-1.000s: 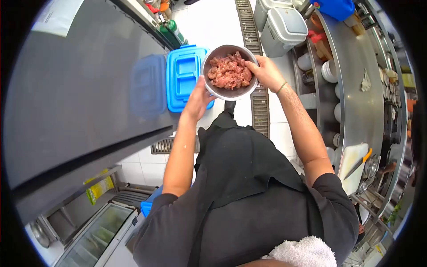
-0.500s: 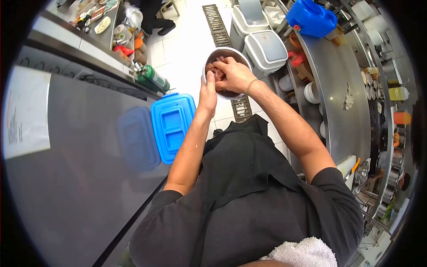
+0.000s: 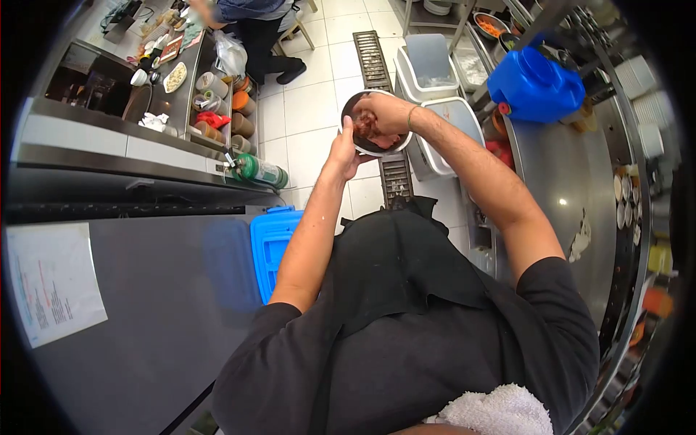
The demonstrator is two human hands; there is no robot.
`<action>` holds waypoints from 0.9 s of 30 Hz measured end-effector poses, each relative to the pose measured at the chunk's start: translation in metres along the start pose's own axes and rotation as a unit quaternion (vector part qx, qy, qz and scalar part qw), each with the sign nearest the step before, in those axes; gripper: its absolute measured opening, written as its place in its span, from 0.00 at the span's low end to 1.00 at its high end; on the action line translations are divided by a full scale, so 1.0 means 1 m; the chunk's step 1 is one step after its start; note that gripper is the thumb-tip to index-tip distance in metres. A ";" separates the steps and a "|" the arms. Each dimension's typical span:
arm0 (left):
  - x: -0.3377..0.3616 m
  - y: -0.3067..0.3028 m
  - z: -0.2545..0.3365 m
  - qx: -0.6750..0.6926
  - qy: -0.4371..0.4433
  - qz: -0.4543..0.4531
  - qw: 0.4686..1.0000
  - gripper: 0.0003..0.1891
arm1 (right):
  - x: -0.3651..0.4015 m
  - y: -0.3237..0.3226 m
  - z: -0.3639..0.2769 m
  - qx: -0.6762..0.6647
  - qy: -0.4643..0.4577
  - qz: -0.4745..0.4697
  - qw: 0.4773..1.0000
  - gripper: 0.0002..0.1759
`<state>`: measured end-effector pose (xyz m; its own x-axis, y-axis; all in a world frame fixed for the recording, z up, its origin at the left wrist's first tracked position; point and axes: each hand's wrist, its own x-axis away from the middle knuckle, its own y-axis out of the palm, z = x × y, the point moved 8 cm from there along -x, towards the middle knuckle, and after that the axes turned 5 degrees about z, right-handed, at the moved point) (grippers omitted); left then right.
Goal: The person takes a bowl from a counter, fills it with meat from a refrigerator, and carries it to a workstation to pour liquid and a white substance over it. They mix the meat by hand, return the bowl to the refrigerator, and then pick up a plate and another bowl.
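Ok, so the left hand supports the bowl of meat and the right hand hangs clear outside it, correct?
Not quite: the right hand is inside the bowl, at the meat, as the head view shows. The left hand does support the bowl.

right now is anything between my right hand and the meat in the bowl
Nothing visible: your right hand is inside the bowl, right at the meat, while your left hand holds the bowl's side.

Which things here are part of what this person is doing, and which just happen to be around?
In use:
- bowl, held by the left hand
- raw meat inside, with the right hand reaching in

Seemingly just around:
- blue jug
- green cylinder
- printed sheet
- white towel
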<state>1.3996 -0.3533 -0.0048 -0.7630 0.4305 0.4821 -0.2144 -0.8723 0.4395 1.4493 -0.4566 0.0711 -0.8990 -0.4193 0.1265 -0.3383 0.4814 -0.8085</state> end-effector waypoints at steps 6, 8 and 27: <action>-0.073 -0.008 0.052 0.039 0.112 0.078 0.990 0.41 | -0.067 -0.059 0.026 0.058 -0.079 -0.033 0.995 0.38; -0.098 -0.013 0.075 0.063 0.140 0.082 0.985 0.38 | -0.096 -0.054 0.044 0.078 -0.119 0.026 0.989 0.37; -0.395 -0.126 0.276 0.026 0.051 0.010 0.998 0.38 | -0.420 -0.168 0.155 -0.041 0.001 0.089 0.995 0.30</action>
<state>1.8966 -0.3498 -0.0412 -0.8254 0.3848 0.4131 -0.1680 -0.8660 0.4710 1.9270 -0.4801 0.0645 -0.9471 -0.3207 -0.0144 -0.1944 0.6087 -0.7692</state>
